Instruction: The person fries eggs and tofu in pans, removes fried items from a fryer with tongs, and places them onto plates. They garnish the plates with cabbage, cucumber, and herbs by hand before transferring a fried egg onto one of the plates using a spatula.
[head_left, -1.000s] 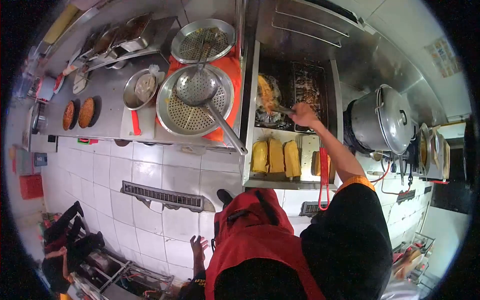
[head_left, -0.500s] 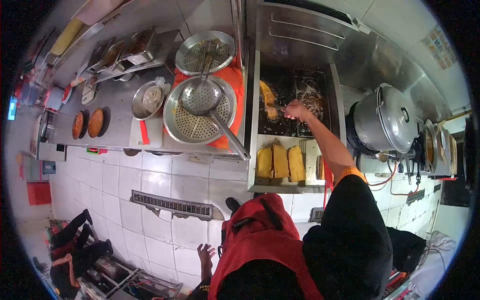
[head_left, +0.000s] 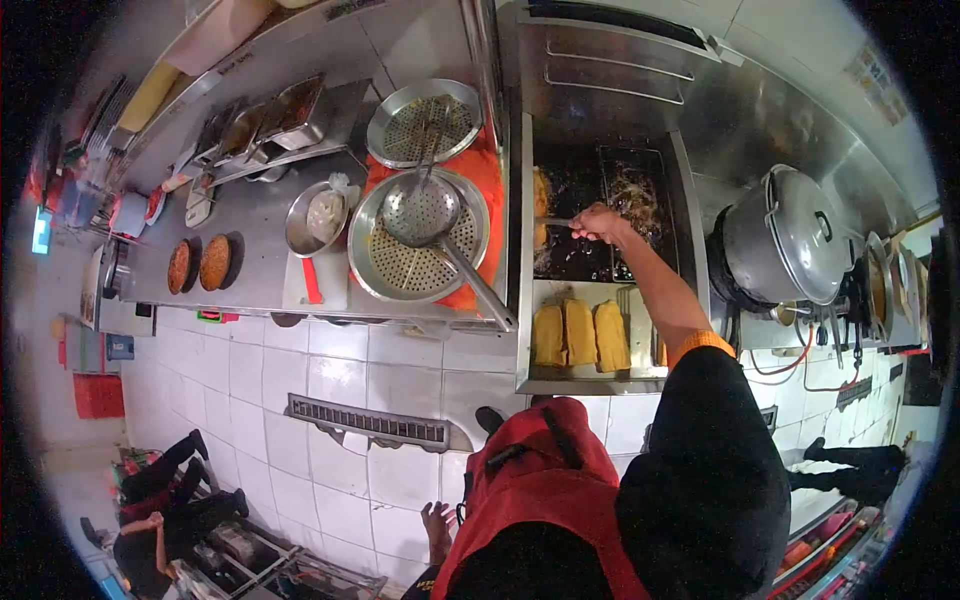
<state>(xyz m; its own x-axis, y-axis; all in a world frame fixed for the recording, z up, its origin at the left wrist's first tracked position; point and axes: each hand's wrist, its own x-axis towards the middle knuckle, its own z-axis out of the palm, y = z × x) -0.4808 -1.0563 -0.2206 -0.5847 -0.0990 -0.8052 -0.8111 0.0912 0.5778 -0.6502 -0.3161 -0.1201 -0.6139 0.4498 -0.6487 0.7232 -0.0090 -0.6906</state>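
My right hand point(head_left: 598, 222) is closed around the handle of a slim metal utensil point(head_left: 556, 221), held over the dark oil of the fryer point(head_left: 526, 330). The utensil's far end meets a long golden piece of frying food point(head_left: 541, 205) along the fryer's left wall. Whether it grips or only pushes the piece, I cannot tell. Bubbles rise around a wire basket point(head_left: 640, 200) right of the hand. Three yellow, loaf-like pieces point(head_left: 580, 335) lie on the fryer's near ledge. Low by my red apron point(head_left: 560, 490), my left hand point(head_left: 437, 525) hangs empty with fingers apart.
Left of the fryer, a steel counter point(head_left: 255, 270) carries perforated pans point(head_left: 400, 270), a large skimmer point(head_left: 425, 210) and a bowl point(head_left: 318, 218) with a bag. A lidded pot point(head_left: 785, 235) stands on the right. Other people point(head_left: 175, 530) are behind at lower left and right.
The view has shifted, so the scene sits further right. My right hand and the frying piece have moved left within the fryer, towards its wall. A person's dark-clothed legs now show at right.
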